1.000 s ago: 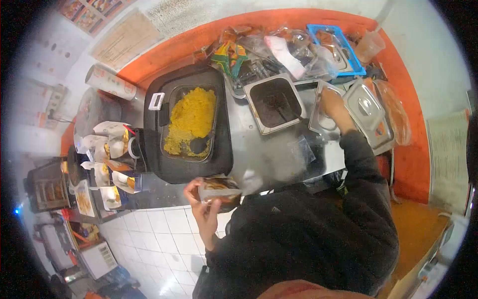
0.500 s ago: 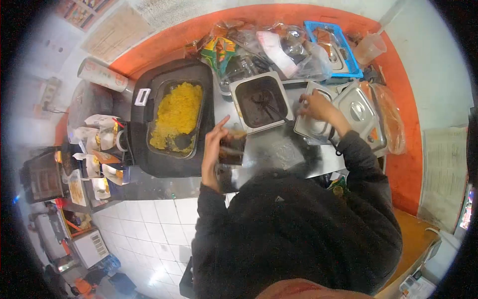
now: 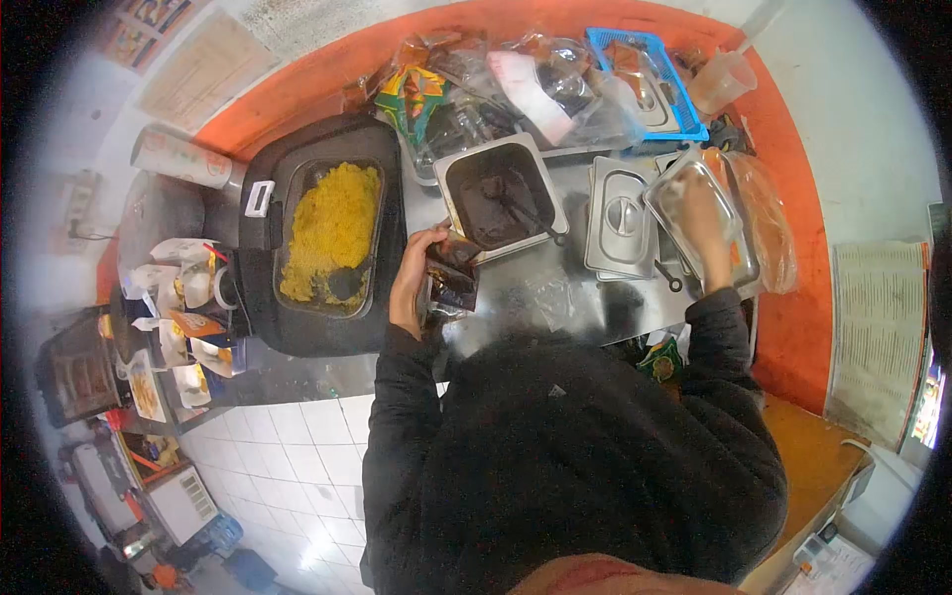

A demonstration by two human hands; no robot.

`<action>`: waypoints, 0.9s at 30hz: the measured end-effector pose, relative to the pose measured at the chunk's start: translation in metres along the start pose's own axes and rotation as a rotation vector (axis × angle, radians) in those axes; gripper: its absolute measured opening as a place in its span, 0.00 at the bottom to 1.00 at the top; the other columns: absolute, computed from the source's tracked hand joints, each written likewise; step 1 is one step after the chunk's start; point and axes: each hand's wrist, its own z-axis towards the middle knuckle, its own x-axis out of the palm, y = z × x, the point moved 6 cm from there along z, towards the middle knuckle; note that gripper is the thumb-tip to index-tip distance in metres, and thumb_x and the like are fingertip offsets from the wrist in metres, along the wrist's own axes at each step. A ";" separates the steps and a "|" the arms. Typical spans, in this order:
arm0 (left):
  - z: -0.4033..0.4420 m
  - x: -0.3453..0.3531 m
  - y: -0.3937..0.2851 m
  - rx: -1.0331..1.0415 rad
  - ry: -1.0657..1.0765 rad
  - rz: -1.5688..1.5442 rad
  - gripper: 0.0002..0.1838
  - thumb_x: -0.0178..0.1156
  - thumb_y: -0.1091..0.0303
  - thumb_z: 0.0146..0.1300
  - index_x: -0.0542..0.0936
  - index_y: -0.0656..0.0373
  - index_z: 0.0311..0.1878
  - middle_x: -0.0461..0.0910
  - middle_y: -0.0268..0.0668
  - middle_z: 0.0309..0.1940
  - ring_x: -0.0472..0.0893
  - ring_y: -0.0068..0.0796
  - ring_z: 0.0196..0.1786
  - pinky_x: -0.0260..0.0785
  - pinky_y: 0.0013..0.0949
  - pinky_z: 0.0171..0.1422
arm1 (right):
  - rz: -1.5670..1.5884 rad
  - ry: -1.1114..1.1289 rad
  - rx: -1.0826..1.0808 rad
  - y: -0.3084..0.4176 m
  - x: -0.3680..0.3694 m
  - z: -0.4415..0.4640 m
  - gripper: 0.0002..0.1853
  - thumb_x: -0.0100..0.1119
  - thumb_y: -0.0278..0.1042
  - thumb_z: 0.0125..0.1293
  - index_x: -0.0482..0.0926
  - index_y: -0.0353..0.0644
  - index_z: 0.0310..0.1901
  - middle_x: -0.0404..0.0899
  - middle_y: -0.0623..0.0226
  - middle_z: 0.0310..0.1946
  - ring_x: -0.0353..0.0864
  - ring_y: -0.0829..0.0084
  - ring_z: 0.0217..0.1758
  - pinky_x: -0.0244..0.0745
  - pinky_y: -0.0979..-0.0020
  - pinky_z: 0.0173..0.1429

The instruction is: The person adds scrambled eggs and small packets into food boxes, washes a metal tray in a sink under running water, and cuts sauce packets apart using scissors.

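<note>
My left hand (image 3: 413,275) is closed around the upper edge of a small plastic bag (image 3: 454,281) with dark brown contents. Just beyond it sits a square metal pan (image 3: 464,232) of dark brown sauce (image 3: 483,220), with a black-handled ladle (image 3: 528,210) resting inside. To the right, my right hand (image 3: 702,213) is over the middle of a metal lid (image 3: 666,205), covering its handle. Its fingers are blurred but look closed on the lid. Something orange shows beside that lid. Another metal lid (image 3: 623,220) lies flat to its left.
A tray of yellow food (image 3: 332,233) stands left on a black base (image 3: 268,297). Food boxes (image 3: 188,307) crowd the far left. Plastic packaging (image 3: 466,119) and a blue basket (image 3: 684,94) line the wall. A clear plastic piece (image 3: 555,300) lies on the steel counter.
My right hand has moved right, from the left metal lid to the other one. My left hand has closed on the plastic bag. The view has shifted slightly.
</note>
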 end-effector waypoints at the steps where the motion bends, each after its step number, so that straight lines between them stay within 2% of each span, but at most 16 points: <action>1: -0.009 0.005 -0.010 -0.036 -0.078 0.003 0.14 0.56 0.58 0.52 0.76 0.63 0.27 0.74 0.35 0.28 0.73 0.27 0.37 0.61 0.27 0.46 | -0.110 -0.037 0.084 -0.026 0.008 -0.001 0.15 0.49 0.21 0.51 0.66 0.38 0.43 0.68 0.48 0.42 0.69 0.46 0.46 0.66 0.53 0.46; 3: -0.012 0.001 -0.013 -0.069 -0.161 0.001 0.15 0.56 0.59 0.52 0.77 0.64 0.30 0.75 0.34 0.30 0.73 0.29 0.41 0.59 0.27 0.51 | -0.140 -0.117 0.022 -0.051 0.021 -0.001 0.14 0.49 0.20 0.50 0.66 0.37 0.41 0.69 0.47 0.41 0.69 0.46 0.45 0.66 0.53 0.45; 5: -0.003 0.005 -0.010 -0.034 -0.023 -0.010 0.15 0.56 0.57 0.52 0.75 0.61 0.24 0.73 0.33 0.25 0.72 0.25 0.33 0.64 0.29 0.39 | -0.172 -0.195 -0.041 -0.046 0.014 0.000 0.14 0.49 0.20 0.49 0.65 0.37 0.40 0.70 0.46 0.39 0.70 0.46 0.44 0.66 0.54 0.44; 7: 0.003 0.009 -0.014 0.013 0.014 0.027 0.14 0.56 0.58 0.52 0.75 0.61 0.24 0.72 0.32 0.24 0.72 0.25 0.33 0.63 0.28 0.39 | 0.028 -0.046 -0.009 -0.044 0.013 0.000 0.14 0.50 0.19 0.48 0.64 0.37 0.39 0.71 0.46 0.36 0.71 0.46 0.42 0.65 0.54 0.43; 9: -0.002 0.019 -0.023 0.063 0.051 0.066 0.14 0.56 0.58 0.53 0.75 0.61 0.23 0.72 0.32 0.24 0.73 0.25 0.33 0.63 0.28 0.38 | 0.049 -0.006 -0.003 -0.037 0.009 0.000 0.15 0.50 0.18 0.47 0.64 0.37 0.39 0.71 0.48 0.34 0.72 0.48 0.41 0.65 0.56 0.42; 11: -0.019 0.042 -0.042 -0.085 0.051 -0.101 0.15 0.54 0.60 0.54 0.74 0.63 0.22 0.73 0.32 0.23 0.73 0.25 0.32 0.62 0.27 0.40 | 0.066 0.030 -0.002 -0.029 0.000 0.001 0.15 0.50 0.18 0.46 0.63 0.37 0.38 0.71 0.49 0.32 0.73 0.49 0.40 0.65 0.57 0.41; 12: -0.009 0.035 -0.026 -0.149 -0.143 -0.096 0.15 0.51 0.61 0.56 0.73 0.64 0.21 0.74 0.32 0.23 0.72 0.24 0.33 0.61 0.26 0.42 | 0.115 0.051 0.010 -0.024 -0.005 0.002 0.17 0.55 0.20 0.46 0.65 0.37 0.40 0.73 0.50 0.33 0.74 0.50 0.38 0.67 0.59 0.41; 13: -0.005 0.037 -0.025 -0.145 -0.148 -0.104 0.15 0.51 0.61 0.56 0.73 0.64 0.21 0.74 0.32 0.23 0.72 0.24 0.33 0.61 0.26 0.42 | 0.163 0.071 0.020 -0.018 -0.011 0.006 0.20 0.60 0.22 0.46 0.66 0.36 0.42 0.75 0.51 0.33 0.75 0.51 0.37 0.69 0.60 0.41; 15: -0.001 0.058 -0.030 -0.054 0.165 -0.017 0.16 0.51 0.61 0.57 0.72 0.63 0.19 0.75 0.33 0.24 0.71 0.23 0.33 0.60 0.25 0.44 | 0.222 -0.026 -0.069 0.017 -0.031 0.014 0.19 0.60 0.22 0.45 0.66 0.36 0.41 0.75 0.50 0.31 0.75 0.52 0.35 0.70 0.60 0.40; 17: 0.004 0.069 -0.031 -0.002 0.207 0.040 0.17 0.51 0.60 0.57 0.71 0.62 0.19 0.75 0.33 0.24 0.71 0.23 0.33 0.60 0.25 0.44 | 0.288 -0.119 -0.150 0.062 -0.048 0.018 0.18 0.61 0.23 0.45 0.67 0.36 0.40 0.74 0.49 0.30 0.75 0.52 0.33 0.70 0.61 0.39; 19: 0.010 0.079 -0.014 -0.037 0.344 -0.026 0.16 0.51 0.60 0.57 0.72 0.62 0.20 0.75 0.33 0.25 0.71 0.24 0.34 0.59 0.26 0.45 | 0.445 0.108 -0.093 0.106 -0.037 0.026 0.17 0.58 0.19 0.46 0.66 0.38 0.39 0.74 0.56 0.28 0.77 0.56 0.32 0.70 0.61 0.35; 20: 0.016 0.073 -0.001 -0.063 0.376 -0.006 0.20 0.54 0.57 0.55 0.79 0.66 0.41 0.79 0.40 0.32 0.77 0.30 0.36 0.67 0.30 0.46 | 0.445 0.092 -0.228 0.124 -0.022 0.031 0.18 0.58 0.21 0.46 0.66 0.39 0.40 0.74 0.55 0.29 0.77 0.55 0.31 0.70 0.60 0.35; 21: 0.011 0.071 0.000 -0.063 0.371 -0.009 0.20 0.54 0.57 0.55 0.79 0.66 0.41 0.79 0.40 0.32 0.77 0.30 0.36 0.67 0.30 0.46 | 0.445 0.077 -0.362 0.141 -0.003 0.035 0.19 0.59 0.22 0.46 0.67 0.39 0.41 0.75 0.54 0.30 0.77 0.54 0.30 0.70 0.59 0.34; 23: -0.008 0.064 -0.005 -0.001 0.298 0.063 0.16 0.50 0.62 0.60 0.77 0.66 0.28 0.77 0.36 0.30 0.73 0.29 0.43 0.58 0.28 0.55 | 0.393 0.168 -0.506 0.180 0.023 0.034 0.20 0.57 0.25 0.47 0.66 0.36 0.45 0.76 0.50 0.31 0.76 0.50 0.31 0.70 0.56 0.36; 24: -0.023 0.060 -0.008 0.008 0.295 0.066 0.16 0.50 0.62 0.60 0.77 0.66 0.28 0.77 0.36 0.30 0.73 0.29 0.43 0.58 0.28 0.55 | 0.395 0.161 -0.513 0.190 0.033 0.034 0.20 0.57 0.25 0.47 0.66 0.36 0.45 0.76 0.50 0.31 0.76 0.50 0.31 0.70 0.56 0.36; 27: -0.088 0.037 -0.043 0.415 0.088 0.720 0.15 0.50 0.63 0.61 0.79 0.66 0.36 0.72 0.45 0.47 0.63 0.40 0.60 0.52 0.35 0.63 | 0.194 0.315 -0.425 0.202 0.068 0.030 0.22 0.57 0.26 0.48 0.65 0.30 0.45 0.74 0.44 0.30 0.75 0.47 0.35 0.71 0.53 0.39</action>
